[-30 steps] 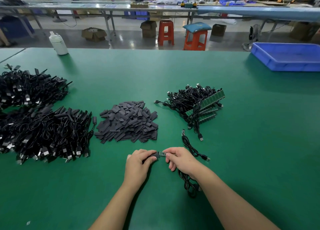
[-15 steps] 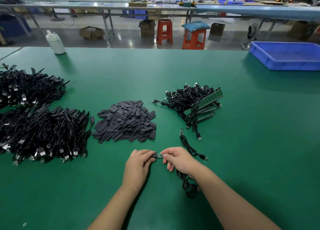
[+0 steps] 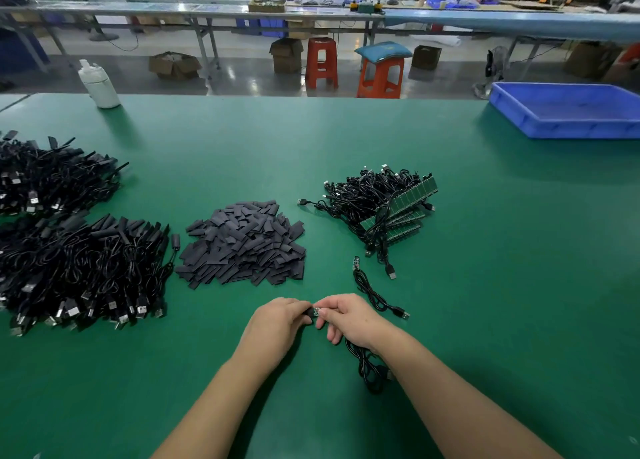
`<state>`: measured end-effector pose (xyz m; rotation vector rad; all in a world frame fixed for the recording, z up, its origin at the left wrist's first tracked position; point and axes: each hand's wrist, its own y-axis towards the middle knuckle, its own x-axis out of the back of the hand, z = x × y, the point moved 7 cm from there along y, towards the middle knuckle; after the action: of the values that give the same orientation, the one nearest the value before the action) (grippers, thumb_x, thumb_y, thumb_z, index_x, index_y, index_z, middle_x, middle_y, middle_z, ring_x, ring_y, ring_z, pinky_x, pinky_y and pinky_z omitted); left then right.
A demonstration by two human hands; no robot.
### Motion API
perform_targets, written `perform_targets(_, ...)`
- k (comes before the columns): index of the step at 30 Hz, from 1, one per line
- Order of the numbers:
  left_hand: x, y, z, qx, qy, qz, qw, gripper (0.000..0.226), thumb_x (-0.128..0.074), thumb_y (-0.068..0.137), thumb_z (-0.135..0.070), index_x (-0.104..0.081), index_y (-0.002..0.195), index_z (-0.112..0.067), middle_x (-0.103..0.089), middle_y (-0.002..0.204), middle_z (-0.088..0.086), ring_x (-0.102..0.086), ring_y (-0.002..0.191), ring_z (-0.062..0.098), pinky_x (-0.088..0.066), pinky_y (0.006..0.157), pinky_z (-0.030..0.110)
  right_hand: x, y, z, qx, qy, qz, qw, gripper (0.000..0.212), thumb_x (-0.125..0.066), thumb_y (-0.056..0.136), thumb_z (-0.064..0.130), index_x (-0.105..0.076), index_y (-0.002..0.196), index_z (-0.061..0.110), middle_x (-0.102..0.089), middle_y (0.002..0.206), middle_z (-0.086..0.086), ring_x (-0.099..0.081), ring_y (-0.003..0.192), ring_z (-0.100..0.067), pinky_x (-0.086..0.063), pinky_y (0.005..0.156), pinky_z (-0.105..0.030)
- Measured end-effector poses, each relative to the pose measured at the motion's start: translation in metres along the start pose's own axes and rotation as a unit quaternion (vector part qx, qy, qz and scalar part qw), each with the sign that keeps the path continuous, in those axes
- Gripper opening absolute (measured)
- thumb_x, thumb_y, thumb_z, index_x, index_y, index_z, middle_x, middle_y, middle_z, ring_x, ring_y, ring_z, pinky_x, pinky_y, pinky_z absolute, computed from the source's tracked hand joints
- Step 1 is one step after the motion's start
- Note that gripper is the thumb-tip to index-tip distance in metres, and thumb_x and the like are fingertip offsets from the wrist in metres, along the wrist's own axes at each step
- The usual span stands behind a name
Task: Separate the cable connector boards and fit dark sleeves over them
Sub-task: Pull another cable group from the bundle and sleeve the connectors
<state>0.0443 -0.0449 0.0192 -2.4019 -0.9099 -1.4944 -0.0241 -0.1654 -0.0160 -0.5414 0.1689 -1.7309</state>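
A white plastic bottle (image 3: 98, 86) is standing upright at the far left edge of the green worktop (image 3: 519, 250). A blue tray (image 3: 568, 112) is sitting at the far right corner. Beyond the worktop, two orange stools (image 3: 322, 62) (image 3: 381, 74) are standing on the floor, one carrying a teal cushion (image 3: 382, 50). Cardboard boxes (image 3: 173, 64) are lying beneath long benches (image 3: 242, 8).

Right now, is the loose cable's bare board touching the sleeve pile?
Apart. The head view shows green table between the sleeve pile and the bare board.
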Motion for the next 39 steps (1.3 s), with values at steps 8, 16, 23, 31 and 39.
perform_targets(8, -0.003, 0.007, -0.011, 0.003, 0.033, 0.033, 0.999, 0.022, -0.055, 0.095, -0.031, -0.065, 0.114, -0.034, -0.067, 0.095, -0.008, -0.061, 0.094, 0.014, -0.048, 0.082, 0.033, 0.001, 0.000, 0.000, 0.012, -0.016, 0.013, 1.000, 0.040, -0.049, 0.103, 0.014, -0.049, 0.143, 0.015, -0.070, 0.076, -0.001, -0.062, 0.060, -0.010, -0.054, 0.063, -0.023)
perform_targets(16, 0.001, 0.008, -0.004, 0.025, -0.025, 0.009, 0.999, 0.020, -0.060, 0.093, -0.022, -0.072, 0.110, -0.024, -0.069, 0.093, -0.003, -0.064, 0.089, 0.017, -0.048, 0.081, 0.031, -0.002, -0.002, 0.003, 0.002, 0.057, 0.030, 0.998, 0.022, -0.047, 0.103, 0.013, -0.062, 0.119, 0.014, -0.074, 0.099, -0.008, -0.069, 0.069, -0.014, -0.055, 0.061, -0.023)
perform_targets(23, 0.002, 0.007, -0.005, 0.022, -0.016, 0.001, 1.000, 0.018, -0.059, 0.094, -0.020, -0.072, 0.107, -0.021, -0.070, 0.093, -0.005, -0.063, 0.090, 0.014, -0.047, 0.080, 0.028, -0.003, -0.007, 0.007, 0.001, 0.066, 0.031, 0.997, 0.022, -0.043, 0.105, 0.009, -0.064, 0.112, 0.007, -0.072, 0.098, -0.008, -0.071, 0.074, -0.013, -0.053, 0.057, -0.020)
perform_targets(31, -0.010, 0.015, -0.018, -0.006, 0.103, 0.073, 0.992, 0.029, -0.045, 0.101, -0.037, -0.059, 0.119, -0.019, -0.060, 0.108, 0.000, -0.058, 0.100, 0.020, -0.045, 0.082, 0.033, -0.006, -0.004, 0.006, 0.010, 0.049, 0.040, 0.998, 0.025, -0.038, 0.106, 0.006, -0.058, 0.120, 0.006, -0.069, 0.101, -0.005, -0.070, 0.068, -0.012, -0.053, 0.058, -0.022)
perform_targets(39, -0.007, 0.018, -0.019, -0.017, 0.159, 0.070, 0.985, 0.022, -0.044, 0.098, -0.029, -0.056, 0.116, -0.021, -0.057, 0.105, -0.002, -0.058, 0.097, 0.020, -0.044, 0.074, 0.032, -0.004, -0.004, 0.007, 0.009, 0.076, 0.008, 0.997, 0.021, -0.043, 0.104, 0.005, -0.055, 0.118, -0.004, -0.066, 0.094, -0.010, -0.069, 0.066, -0.015, -0.054, 0.054, -0.023)
